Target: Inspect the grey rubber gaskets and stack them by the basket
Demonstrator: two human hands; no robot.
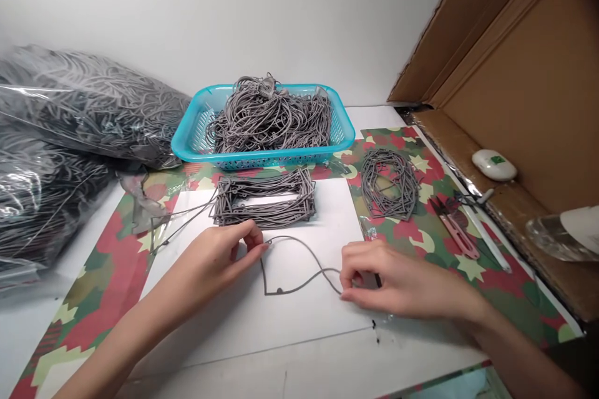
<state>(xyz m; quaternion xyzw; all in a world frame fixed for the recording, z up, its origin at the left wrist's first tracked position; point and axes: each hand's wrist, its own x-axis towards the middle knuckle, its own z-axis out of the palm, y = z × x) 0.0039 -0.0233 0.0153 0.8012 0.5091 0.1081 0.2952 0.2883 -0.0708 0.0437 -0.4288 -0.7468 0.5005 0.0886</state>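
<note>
Between my hands, a thin grey rubbery loop (299,288) is stretched above the white sheet (299,318), its two strands crossing near the right end. My left hand (234,252) pinches the loop's upper left corner between thumb and forefinger. At the right end, my right hand (374,274) has closed its fingers on the same loop. Just beyond my left hand lies a rectangular stack of similar grey loops (264,219), with one loop trailing off to its left. A rounder pile of grey loops (390,184) rests on the patterned cloth behind my right hand.
A blue basket (262,157) heaped with grey loops stands at the back. Clear bags (93,106) of grey pieces fill the left. To the right are pink-handled snips (458,234), a white pen-like tool (486,234), a white oval object (494,165), a clear bottle (556,237) and cardboard walls (524,75).
</note>
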